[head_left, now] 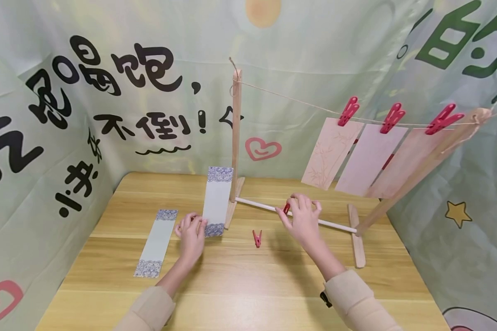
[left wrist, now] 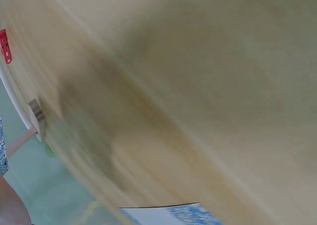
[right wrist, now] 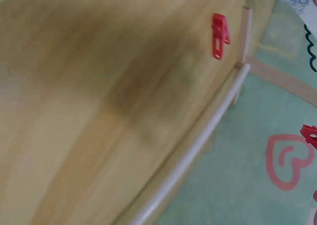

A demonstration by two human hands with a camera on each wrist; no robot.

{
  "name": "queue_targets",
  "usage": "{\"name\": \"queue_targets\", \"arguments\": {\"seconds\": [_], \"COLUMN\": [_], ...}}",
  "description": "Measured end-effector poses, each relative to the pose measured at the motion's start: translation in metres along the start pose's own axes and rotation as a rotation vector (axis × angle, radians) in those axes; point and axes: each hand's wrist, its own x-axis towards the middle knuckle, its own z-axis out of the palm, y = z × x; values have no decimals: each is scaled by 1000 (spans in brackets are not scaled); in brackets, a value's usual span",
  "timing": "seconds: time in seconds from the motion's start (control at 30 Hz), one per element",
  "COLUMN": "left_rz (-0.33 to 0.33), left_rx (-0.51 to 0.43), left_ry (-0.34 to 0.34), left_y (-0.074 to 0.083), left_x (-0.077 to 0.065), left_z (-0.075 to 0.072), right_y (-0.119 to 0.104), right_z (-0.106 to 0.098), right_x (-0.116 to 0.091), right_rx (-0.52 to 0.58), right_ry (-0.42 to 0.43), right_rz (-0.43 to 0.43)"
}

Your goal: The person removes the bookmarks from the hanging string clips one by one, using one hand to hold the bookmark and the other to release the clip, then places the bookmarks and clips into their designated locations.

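Observation:
My left hand pinches the lower left edge of a pale paper card with blue lace-like bands at both ends. The card stands raised and slightly tilted in front of the left post. Between thumb and fingers, my right hand holds a small red clothespin, which also shows at the edge of the right wrist view. A second red clothespin lies on the table between the hands. Left of my left hand, a matching card lies flat.
A wooden frame has a left post, a right post and a white bottom rod. On its string, red clothespins hold three pale cards toward the right. The wooden table backs onto printed cloth.

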Motion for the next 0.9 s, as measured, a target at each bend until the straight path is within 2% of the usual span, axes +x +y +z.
{"name": "queue_targets", "arguments": {"seconds": [0.3, 0.63, 0.9], "left_rz": [-79, -109, -158], "left_rx": [-2, -12, 16], "left_ry": [43, 109, 130], "left_y": [-12, -28, -41], "left_x": [-10, -19, -27], "left_z": [-11, -23, -34], "right_y": [-2, -2, -3], "right_z": [16, 32, 43], "right_x": [-15, -29, -38], "right_rx": [-38, -67, -73], "right_ry": [-76, -173, -198], "right_rz": [56, 102, 131]}}
